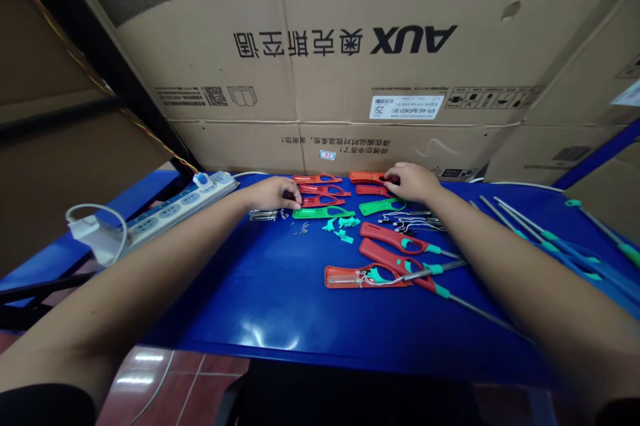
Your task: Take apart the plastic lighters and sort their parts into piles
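At our far left, a white plastic power strip [167, 211] lies slantwise on the smooth, glossy blue tabletop [240, 293], with a bulky white plug [95, 233] at its near end. Slim, shiny metal parts [263, 215] lie just below our left hand [273, 193]. Its grip is curled and only slightly parted, with thumb and fingertips at the left ends of the red shells [324, 201]; we cannot tell whether it clenches one or only touches. These hard plastic shells have looped ends and lie stacked in a column, with a green shell [323, 213] nearest us. Tiny pins [303, 229] and thin turquoise pieces [343, 226] scatter below. Nearer us, an open orange-red casing [343, 277] shows a clear tube and white wires.

On the right, our right hand [414, 183] bends its thumb and fingers around the looped end of an orange-red shell [366, 177]. The grip is narrow, touching the shell; whether it clamps, we cannot tell. Below come another red shell [373, 191], a green looped one, white wires [407, 221] and red-handled lighters [387, 237] with metal stems. Blue-handled ones [575, 259] lie farthest right.
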`<state>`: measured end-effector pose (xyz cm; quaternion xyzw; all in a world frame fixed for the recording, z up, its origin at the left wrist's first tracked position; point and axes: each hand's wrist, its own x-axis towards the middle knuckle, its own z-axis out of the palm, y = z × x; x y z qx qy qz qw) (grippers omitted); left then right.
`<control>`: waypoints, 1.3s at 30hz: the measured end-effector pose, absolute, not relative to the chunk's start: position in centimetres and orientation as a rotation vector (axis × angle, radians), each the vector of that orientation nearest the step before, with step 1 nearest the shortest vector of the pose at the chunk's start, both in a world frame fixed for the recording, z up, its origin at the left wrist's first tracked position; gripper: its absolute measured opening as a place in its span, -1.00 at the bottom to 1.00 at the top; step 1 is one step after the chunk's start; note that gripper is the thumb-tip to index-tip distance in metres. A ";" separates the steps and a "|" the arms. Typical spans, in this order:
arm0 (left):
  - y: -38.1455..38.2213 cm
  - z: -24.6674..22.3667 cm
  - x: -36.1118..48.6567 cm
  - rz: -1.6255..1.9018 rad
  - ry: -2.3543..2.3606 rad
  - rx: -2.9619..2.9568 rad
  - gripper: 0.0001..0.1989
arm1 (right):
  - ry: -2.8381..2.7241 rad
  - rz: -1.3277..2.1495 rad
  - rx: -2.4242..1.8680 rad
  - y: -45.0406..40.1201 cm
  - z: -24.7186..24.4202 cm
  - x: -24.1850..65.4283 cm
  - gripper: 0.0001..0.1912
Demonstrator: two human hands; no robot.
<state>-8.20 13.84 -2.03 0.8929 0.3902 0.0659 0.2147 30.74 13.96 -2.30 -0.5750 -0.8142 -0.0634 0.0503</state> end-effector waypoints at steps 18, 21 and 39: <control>14.3 -1.1 -4.5 0.357 1.141 2.615 -0.73 | -2.408 -0.254 -1.647 9.6 -0.5 32.5 -0.65; 15.6 -0.9 -4.1 0.338 1.154 2.630 -0.69 | -2.393 -0.281 -1.620 8.5 0.1 33.5 -0.63; 18.5 -0.7 -2.0 -0.059 1.201 2.647 -0.51 | -2.454 0.025 -1.968 11.8 -1.0 29.2 -0.76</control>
